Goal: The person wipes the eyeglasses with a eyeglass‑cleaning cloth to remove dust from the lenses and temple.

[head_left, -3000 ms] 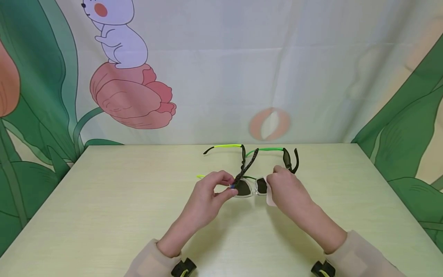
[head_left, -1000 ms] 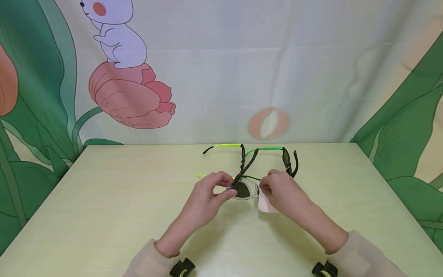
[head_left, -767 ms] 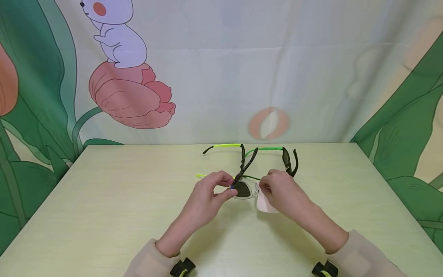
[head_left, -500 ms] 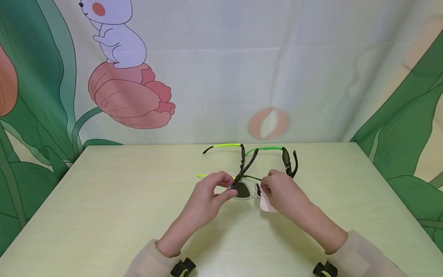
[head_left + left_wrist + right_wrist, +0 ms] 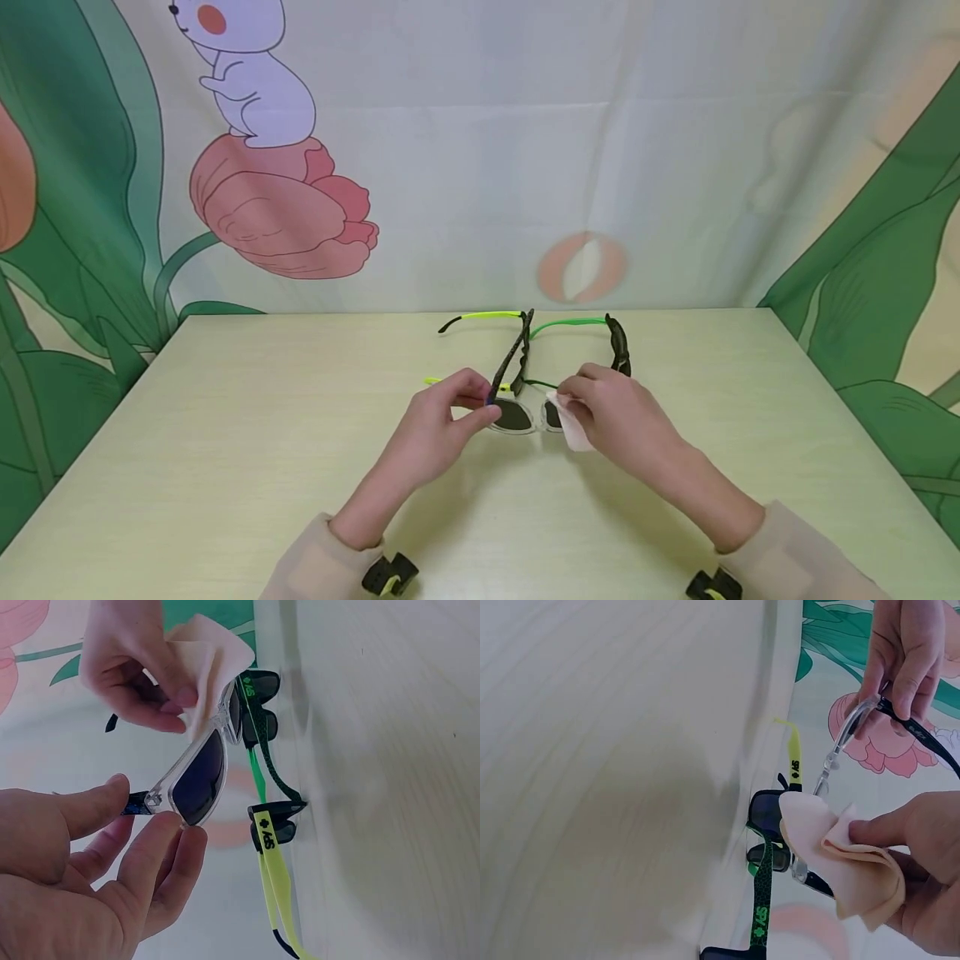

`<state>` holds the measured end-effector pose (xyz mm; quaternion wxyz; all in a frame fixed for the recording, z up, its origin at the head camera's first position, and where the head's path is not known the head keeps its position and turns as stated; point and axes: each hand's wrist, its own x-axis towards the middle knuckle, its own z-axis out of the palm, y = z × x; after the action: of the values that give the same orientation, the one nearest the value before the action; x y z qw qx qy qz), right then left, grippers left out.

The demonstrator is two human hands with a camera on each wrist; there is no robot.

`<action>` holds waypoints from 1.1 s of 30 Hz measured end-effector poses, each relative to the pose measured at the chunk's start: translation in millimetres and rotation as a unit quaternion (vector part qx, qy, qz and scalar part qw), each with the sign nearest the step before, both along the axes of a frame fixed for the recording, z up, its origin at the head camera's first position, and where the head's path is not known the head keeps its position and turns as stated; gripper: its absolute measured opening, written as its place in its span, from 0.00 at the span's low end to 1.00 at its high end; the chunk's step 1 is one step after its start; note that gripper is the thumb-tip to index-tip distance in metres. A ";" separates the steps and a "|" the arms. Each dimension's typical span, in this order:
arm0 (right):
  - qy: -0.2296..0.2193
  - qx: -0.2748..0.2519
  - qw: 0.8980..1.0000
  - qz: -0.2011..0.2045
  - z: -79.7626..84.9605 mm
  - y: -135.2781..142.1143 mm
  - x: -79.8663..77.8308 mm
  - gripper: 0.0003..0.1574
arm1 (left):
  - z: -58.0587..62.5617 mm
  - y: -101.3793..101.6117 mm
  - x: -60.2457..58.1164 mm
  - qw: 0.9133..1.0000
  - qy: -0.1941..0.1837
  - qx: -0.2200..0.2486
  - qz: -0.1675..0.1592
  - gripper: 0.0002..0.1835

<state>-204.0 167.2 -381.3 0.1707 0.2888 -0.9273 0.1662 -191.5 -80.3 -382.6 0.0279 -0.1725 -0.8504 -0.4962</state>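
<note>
My left hand (image 5: 427,429) pinches a pair of clear-framed sunglasses (image 5: 513,416) at the hinge of one dark temple, thumb on one side and fingers on the other. They are held up off the table with the lenses dark and the temples pointing away. With my right hand (image 5: 626,417) I grip a pale pink cloth (image 5: 576,429), folded over the far-side lens and rim. In the left wrist view the bare lens (image 5: 201,780) faces the camera. The right wrist view shows the cloth (image 5: 817,836) bunched under my thumb, hiding much of that side of the frame.
Behind the held pair, two more sunglasses stand on the pale table (image 5: 225,467): one with yellow temples (image 5: 271,862), one with green inner temples (image 5: 257,769). A printed curtain (image 5: 450,167) hangs along the table's back edge.
The clear-framed sunglasses and my left hand have shifted slightly left, and the near temple has swung left. My right hand has moved the cloth back and forth across the lens, keeping its grip.
</note>
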 end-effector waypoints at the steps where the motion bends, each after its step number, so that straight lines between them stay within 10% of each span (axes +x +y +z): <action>1: 0.003 -0.007 1.000 0.009 0.6 0.5 -0.5 0.09 | -0.2 -0.5 -0.1 1.000 -0.002 -0.001 0.002 0.05; 16: 0.102 -0.118 0.967 0.201 15.5 9.2 -5.2 0.21 | 1.8 -5.8 0.7 0.999 -0.045 -0.009 0.013 0.05; 25: 0.157 -0.063 0.948 0.269 26.7 22.5 -6.2 0.09 | 2.1 -9.6 0.8 0.998 -0.060 -0.015 0.014 0.05; 33: 0.215 0.040 0.932 0.288 26.2 36.1 -8.4 0.20 | 3.6 -11.9 -0.2 0.997 -0.067 -0.025 0.012 0.05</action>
<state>-212.4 203.3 -355.1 0.2992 0.5787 -0.7515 0.1046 -191.8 -92.2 -379.0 -0.0273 -0.1296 -0.8645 -0.4848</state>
